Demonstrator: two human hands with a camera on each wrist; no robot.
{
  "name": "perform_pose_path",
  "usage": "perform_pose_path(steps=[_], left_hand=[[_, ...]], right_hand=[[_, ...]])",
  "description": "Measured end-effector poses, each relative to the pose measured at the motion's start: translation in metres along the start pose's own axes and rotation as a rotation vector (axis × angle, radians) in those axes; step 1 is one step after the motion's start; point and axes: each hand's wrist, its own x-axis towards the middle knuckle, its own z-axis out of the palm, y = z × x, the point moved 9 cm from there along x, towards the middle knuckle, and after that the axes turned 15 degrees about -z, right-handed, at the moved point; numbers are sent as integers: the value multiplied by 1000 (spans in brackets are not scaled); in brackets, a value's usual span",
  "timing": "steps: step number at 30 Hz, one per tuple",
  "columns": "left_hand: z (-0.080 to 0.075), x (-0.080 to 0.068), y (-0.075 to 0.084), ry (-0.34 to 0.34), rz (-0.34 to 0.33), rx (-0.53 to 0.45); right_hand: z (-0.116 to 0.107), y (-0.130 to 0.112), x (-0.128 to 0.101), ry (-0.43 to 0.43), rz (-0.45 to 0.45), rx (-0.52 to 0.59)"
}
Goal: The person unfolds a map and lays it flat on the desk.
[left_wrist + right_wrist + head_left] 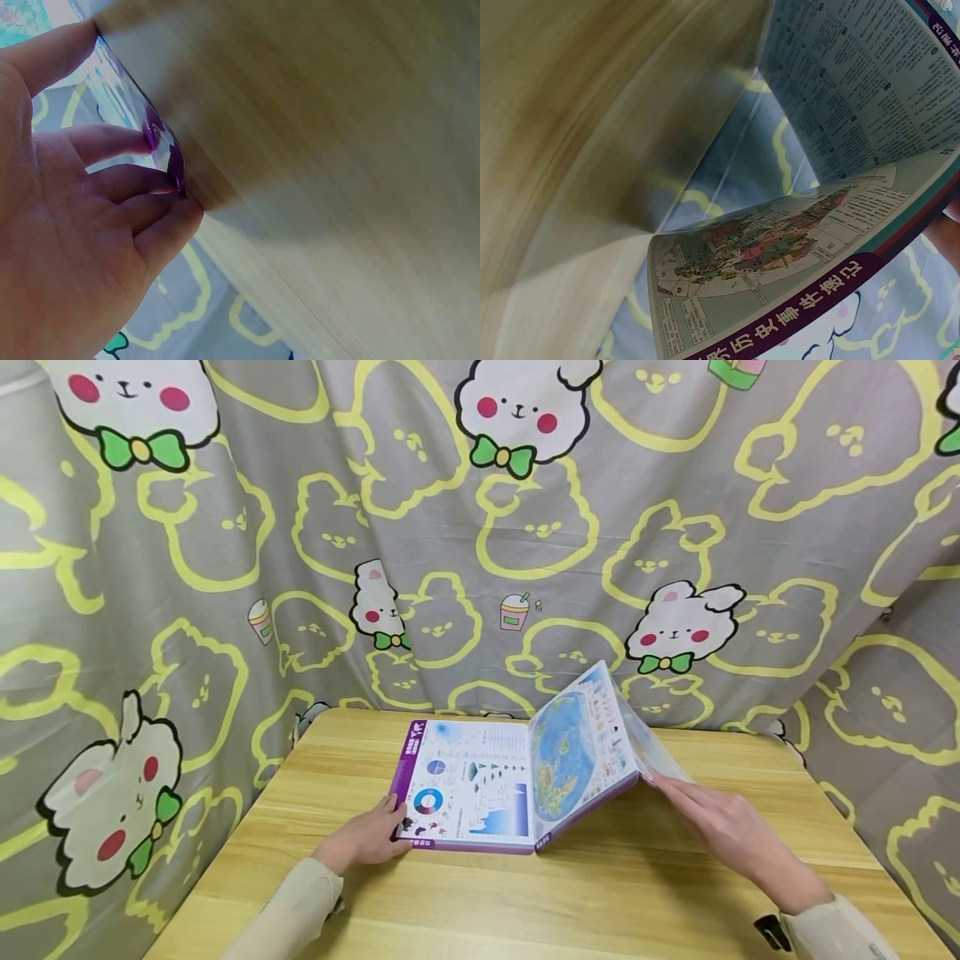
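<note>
An open atlas (480, 785) with purple borders lies on the wooden table (600, 893). My left hand (367, 839) rests with straight fingers on the lower left corner of the flat left page. In the left wrist view, my left hand's fingers (142, 180) touch that purple corner (161, 146). My right hand (712, 822) reaches in from the right with fingers extended, and their tips hold up the edge of a raised globe page (581, 747) standing at a slant. The right wrist view shows a coloured map page (780, 247) and a text page (855, 82) spread apart.
A grey curtain (525, 527) printed with yellow outlines and white bunnies hangs close behind and around the table. The table's front edge and both side edges are in the head view. Bare wood (540, 910) lies between my hands and in front of the atlas.
</note>
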Motion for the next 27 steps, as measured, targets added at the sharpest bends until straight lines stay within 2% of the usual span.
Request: perform_pose_path(steps=[19,27], left_hand=[[-7,-2,-16,8,20,-15],[-9,-3,-20,3,11,-7]], right_hand=[[7,2,-22,-20,42,6],[14,3,-29,-75,67,19]])
